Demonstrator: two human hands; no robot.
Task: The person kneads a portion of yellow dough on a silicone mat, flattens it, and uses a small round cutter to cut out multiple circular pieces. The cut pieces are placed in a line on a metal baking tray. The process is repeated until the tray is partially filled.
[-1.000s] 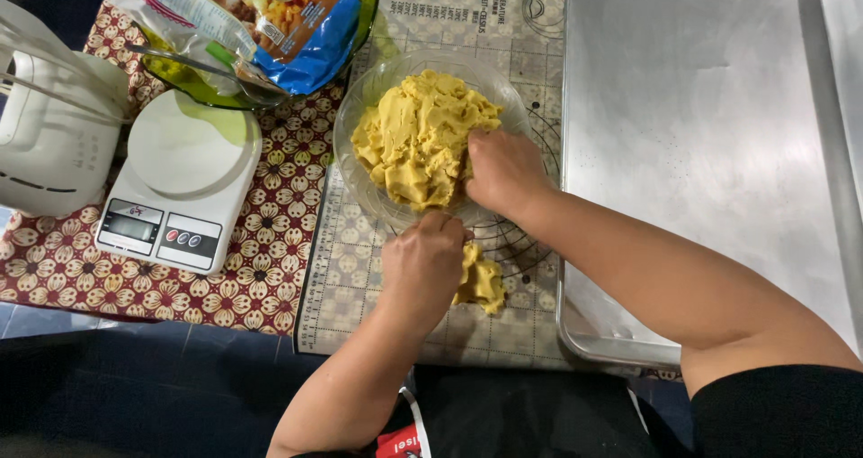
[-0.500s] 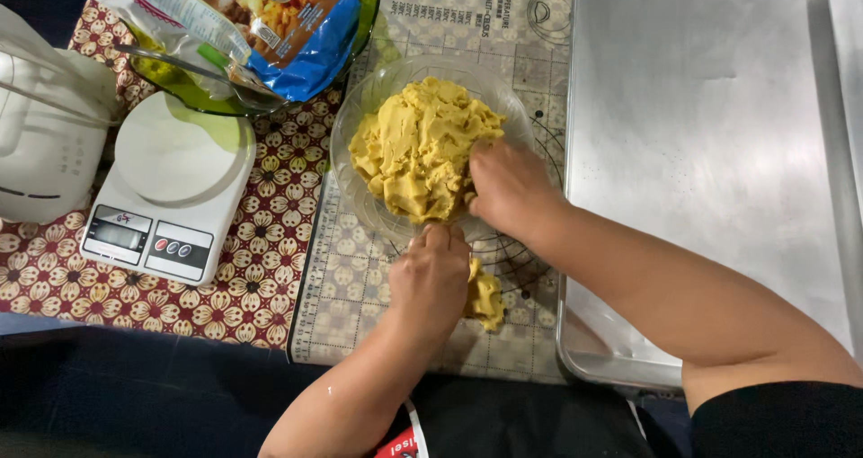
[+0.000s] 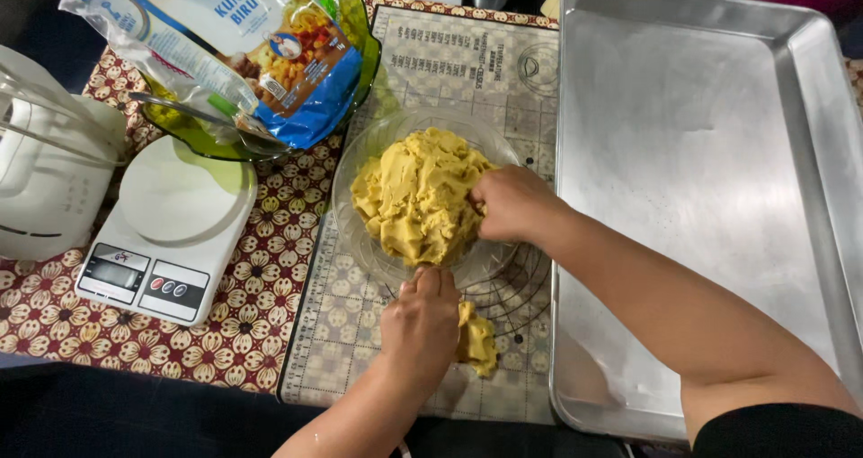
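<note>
Fingers of right hand dig into dough; left hand pinches bowl; tray alongside.

I am in a home kitchen, baking. A glass bowl of yellow dough sits on a printed pastry mat mid-desk, a kitchen scale on a flowered cloth towards the left edge, a metal baking tray at the right edge.

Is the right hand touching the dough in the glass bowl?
Touching. The head view shows the right hand pressed into the yellow dough inside the glass bowl, with its fingers sunk into the mass at the right side.
</note>
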